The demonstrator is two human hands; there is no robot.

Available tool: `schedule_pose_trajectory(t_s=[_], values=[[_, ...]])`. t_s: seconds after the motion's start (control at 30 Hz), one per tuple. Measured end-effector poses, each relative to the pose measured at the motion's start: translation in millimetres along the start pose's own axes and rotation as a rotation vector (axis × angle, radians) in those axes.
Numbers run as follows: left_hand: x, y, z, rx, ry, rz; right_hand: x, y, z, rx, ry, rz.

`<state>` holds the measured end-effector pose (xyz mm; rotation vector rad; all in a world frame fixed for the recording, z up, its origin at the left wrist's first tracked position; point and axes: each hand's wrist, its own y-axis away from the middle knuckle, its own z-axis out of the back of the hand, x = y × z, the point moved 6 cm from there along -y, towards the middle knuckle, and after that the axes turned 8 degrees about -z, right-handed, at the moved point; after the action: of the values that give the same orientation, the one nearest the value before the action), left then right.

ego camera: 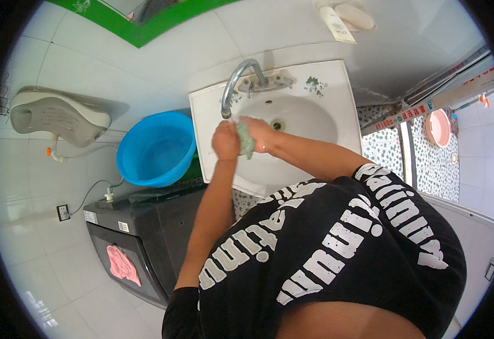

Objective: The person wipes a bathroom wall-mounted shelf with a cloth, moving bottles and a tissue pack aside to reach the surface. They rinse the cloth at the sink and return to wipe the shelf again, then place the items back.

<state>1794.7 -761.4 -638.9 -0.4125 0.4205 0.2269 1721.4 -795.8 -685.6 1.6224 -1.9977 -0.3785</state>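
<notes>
Over the left part of the white washbasin [310, 123], under the spout of the chrome tap [241, 70], my two hands are close together on a pale green cloth [245, 139]. My left hand [225, 140] grips it from the left side. From the right, my right hand [260, 133] is closed on its other side; its fingertips are partly hidden. The cloth is bunched up, with a short end hanging below the hands. Water shows on the right hand near the wrist. The basin's drain [278, 125] lies just right of the hands.
A blue plastic basin [157, 148] stands left of the sink, beside a black washing machine [145, 220] with a pink cloth [122, 265] on its front. A soap dish and tube [336, 25] are on the wall above right. A sliding door frame [433, 106] stands at right.
</notes>
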Motion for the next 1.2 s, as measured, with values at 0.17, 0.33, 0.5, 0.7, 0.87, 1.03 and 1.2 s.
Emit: schedule_pose_trajectory(t_s=[0.17, 0.33, 0.5, 0.7, 0.87, 1.03, 1.2], values=[[44, 18, -18, 0.14, 0.572, 0.685, 13, 9, -18, -0.024, 0.043, -0.035], [1, 31, -36, 0.208, 1.528, 0.95, 26, 7, -5, -0.023, 0.131, 0.02], [30, 19, -28, -0.083, 1.139, 0.751, 33, 9, 34, -0.213, 0.182, 0.142], [9, 10, -34, 0.046, 0.68, 0.347, 13, 24, 20, -0.176, 0.024, -0.122], [-41, 6, -11, 0.051, 0.249, 0.12, 8, -14, 27, 0.091, 0.053, 0.047], [-21, -5, -7, 0.01, 0.709, 0.265, -1, 3, -6, -0.032, -0.005, 0.034], [-23, 4, -19, -0.109, 1.32, 0.667, 20, 10, -10, -0.321, 0.978, 0.364]])
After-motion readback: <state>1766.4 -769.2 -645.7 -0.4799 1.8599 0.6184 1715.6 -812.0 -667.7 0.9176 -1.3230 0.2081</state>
